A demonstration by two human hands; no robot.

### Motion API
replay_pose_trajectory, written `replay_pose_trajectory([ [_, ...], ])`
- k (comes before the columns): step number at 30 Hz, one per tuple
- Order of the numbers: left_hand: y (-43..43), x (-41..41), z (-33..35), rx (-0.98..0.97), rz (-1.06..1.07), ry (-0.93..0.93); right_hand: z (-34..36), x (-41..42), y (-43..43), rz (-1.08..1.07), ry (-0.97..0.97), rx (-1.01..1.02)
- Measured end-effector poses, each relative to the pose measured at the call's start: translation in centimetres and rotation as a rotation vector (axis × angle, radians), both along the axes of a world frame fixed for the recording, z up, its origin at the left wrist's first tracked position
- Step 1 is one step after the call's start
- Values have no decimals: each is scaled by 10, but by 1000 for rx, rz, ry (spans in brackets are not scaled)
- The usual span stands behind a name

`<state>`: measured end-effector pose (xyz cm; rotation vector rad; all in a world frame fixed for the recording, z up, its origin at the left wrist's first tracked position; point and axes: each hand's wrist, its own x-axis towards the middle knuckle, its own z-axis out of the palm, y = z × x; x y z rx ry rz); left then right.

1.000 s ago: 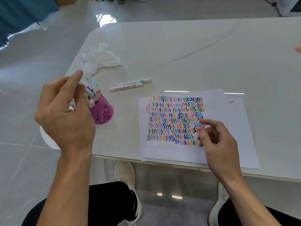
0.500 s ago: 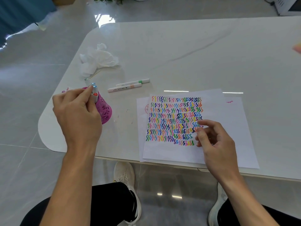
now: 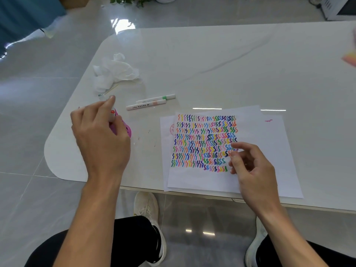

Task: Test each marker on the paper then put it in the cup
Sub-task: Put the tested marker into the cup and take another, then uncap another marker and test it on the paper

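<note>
While over cup [image 3: 126, 130], left hand [image 3: 100, 139] palm-down.

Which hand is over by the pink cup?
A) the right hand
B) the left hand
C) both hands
B: the left hand is at the pink cup, pinching a marker at its top, while the right hand is over the paper.

No text is reading clearly. The peach-banded marker [image 3: 145, 105] lying on the bench [image 3: 212, 60] is carrying small black print, too tiny to make out. A red round stamp [image 3: 172, 130] is showing on the under sheet [image 3: 164, 155], half covered and illegible.
</note>
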<state>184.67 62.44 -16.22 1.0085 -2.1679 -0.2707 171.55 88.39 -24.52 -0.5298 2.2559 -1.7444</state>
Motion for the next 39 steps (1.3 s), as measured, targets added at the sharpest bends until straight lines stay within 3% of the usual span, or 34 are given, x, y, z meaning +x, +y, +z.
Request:
replay_pose_trajectory([
  [6,23,-17,-6,-21,-127,-29,3,0,2,-7,-3,-5],
  [10,31,-36,-15,108,-238,-84,4,-1,1,-12,-6,-10],
  [14,24,-60,-32,253,-256,-224,1,-2,0,-6,-5,1],
  [22,-18,-91,-59,271,-207,-507,-3,-5,1,-20,1,36],
  [39,-21,-88,-72,144,-105,-346,-2,-3,-3,-17,0,62],
])
